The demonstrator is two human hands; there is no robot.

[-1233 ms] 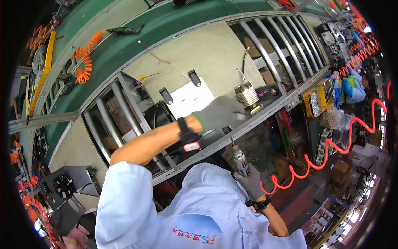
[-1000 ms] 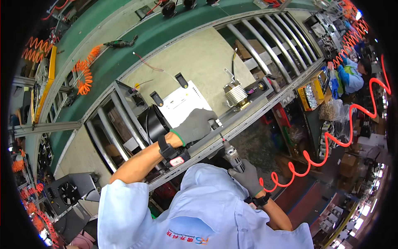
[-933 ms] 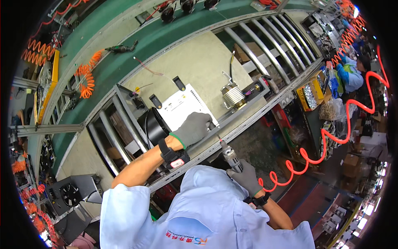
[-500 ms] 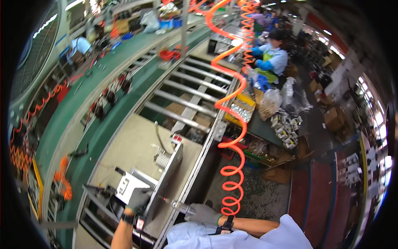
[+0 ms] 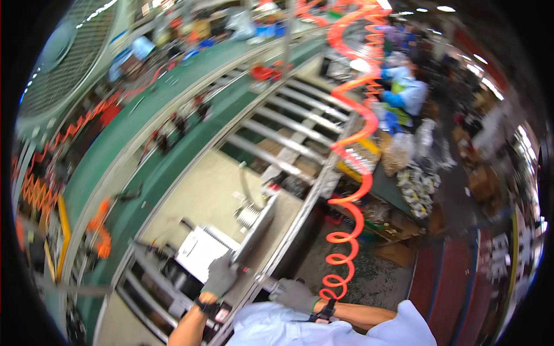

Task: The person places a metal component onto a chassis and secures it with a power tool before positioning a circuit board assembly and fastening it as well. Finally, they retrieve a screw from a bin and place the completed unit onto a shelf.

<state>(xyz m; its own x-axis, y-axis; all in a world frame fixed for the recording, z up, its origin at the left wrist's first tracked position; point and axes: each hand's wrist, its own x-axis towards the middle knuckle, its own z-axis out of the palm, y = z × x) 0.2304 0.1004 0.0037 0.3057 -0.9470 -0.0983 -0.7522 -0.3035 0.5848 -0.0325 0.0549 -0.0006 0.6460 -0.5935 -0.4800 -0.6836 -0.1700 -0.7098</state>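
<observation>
My left hand (image 5: 221, 275), in a grey glove, lies at the near end of an upright metal panel (image 5: 257, 228) on a machine assembly. Its fingers are blurred and partly hidden against the part. Beside it is a white plate (image 5: 202, 252) with dark slots. My right hand (image 5: 293, 295), also gloved in grey, is closed around a silver power screwdriver (image 5: 265, 281). The driver's reddish tip points left at the panel's near end, close to my left fingers. A ribbed pale metal part (image 5: 248, 215) sits farther along the panel.
An orange coiled hose (image 5: 337, 237) hangs just beyond my right hand. Metal rollers (image 5: 283, 135) continue the bench away from me, beside a green conveyor belt (image 5: 135, 193) on the left. A co-worker (image 5: 407, 92) sits at the far right near plastic bags (image 5: 398, 155).
The view has swung, so the scene sits farther right. My left hand has shifted slightly right along the assembly, and my right hand with the driver is a little closer to it.
</observation>
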